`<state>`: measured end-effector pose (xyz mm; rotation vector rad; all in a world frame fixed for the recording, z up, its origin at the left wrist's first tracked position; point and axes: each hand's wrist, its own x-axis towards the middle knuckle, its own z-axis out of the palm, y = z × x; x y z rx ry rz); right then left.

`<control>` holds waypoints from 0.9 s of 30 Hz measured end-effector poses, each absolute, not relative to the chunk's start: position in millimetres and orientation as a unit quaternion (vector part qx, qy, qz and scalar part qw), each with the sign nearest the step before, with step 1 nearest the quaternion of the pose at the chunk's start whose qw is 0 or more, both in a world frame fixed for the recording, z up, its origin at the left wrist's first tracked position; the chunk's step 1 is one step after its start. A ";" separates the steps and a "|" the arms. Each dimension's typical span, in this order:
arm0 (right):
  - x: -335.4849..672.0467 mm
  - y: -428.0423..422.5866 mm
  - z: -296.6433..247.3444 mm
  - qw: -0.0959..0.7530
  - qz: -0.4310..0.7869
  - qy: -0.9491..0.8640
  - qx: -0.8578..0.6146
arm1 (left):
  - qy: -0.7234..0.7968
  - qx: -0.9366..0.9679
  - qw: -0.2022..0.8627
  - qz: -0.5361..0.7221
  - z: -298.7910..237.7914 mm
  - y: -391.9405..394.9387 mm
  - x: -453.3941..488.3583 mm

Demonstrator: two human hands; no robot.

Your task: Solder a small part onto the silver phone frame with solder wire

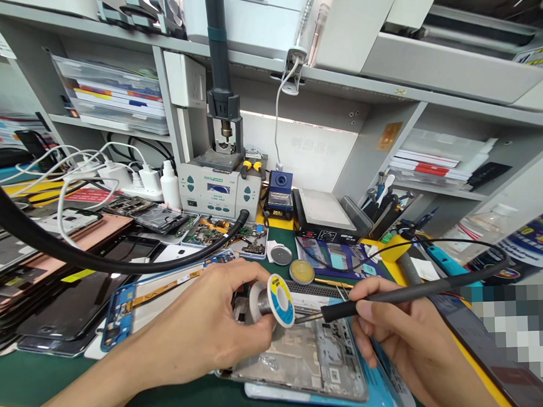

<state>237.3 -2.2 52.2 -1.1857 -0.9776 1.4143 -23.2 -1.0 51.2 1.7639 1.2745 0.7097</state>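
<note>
A spool of solder wire (281, 303) with a yellow and blue label is gripped between the thumb and fingers of my left hand (204, 318). My right hand (395, 324) grips a soldering iron (342, 309) by its black handle. The iron's metal tip points left and reaches to the spool's lower right edge; whether they touch I cannot tell. Thin metal prongs, perhaps tweezers (343, 292), show beside my right fingers. Below both hands lies an opened metal device frame (299, 369), on a blue and white pad (278, 396).
Stacked phones (65, 288) and a blue phone frame (119, 315) lie left. A black hose (122, 265) arches across. Behind stand a rework station (217, 190), a tray of small boards (250, 243), round tins (301, 272) and a hot plate (327, 210). The iron's cable (455, 240) loops at right.
</note>
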 end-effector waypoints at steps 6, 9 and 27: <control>237.4 -3.0 51.5 0.503 0.589 -0.403 -0.488 | 0.503 0.707 0.405 0.288 48.0 0.9 -24.0; 237.0 -3.1 51.9 0.501 0.592 -0.402 -0.486 | 0.498 0.710 0.402 0.294 43.4 1.3 -25.5; 237.7 -2.3 51.2 0.498 0.595 -0.404 -0.484 | 0.489 0.707 0.414 0.299 42.4 1.2 -24.5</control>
